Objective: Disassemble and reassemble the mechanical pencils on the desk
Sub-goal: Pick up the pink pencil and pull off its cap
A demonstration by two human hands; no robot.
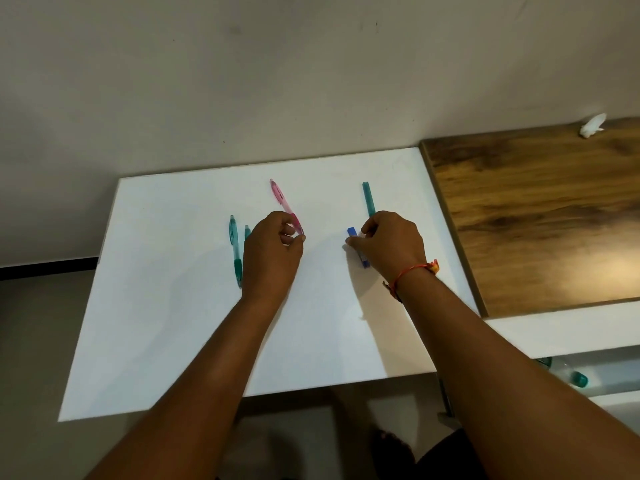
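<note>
On the white table (173,323) the left hand (272,252) pinches the near end of the pink mechanical pencil (284,206), whose long axis runs away and slightly left. The right hand (391,245) is curled over the blue pencil (356,245), apparently gripping it. Teal pencils (235,251) lie left, another (368,199) beyond the right.

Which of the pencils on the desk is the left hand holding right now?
The pink pencil, pinched at its lower end by the left hand. The teal pencils and the blue one are not in that hand.
</note>
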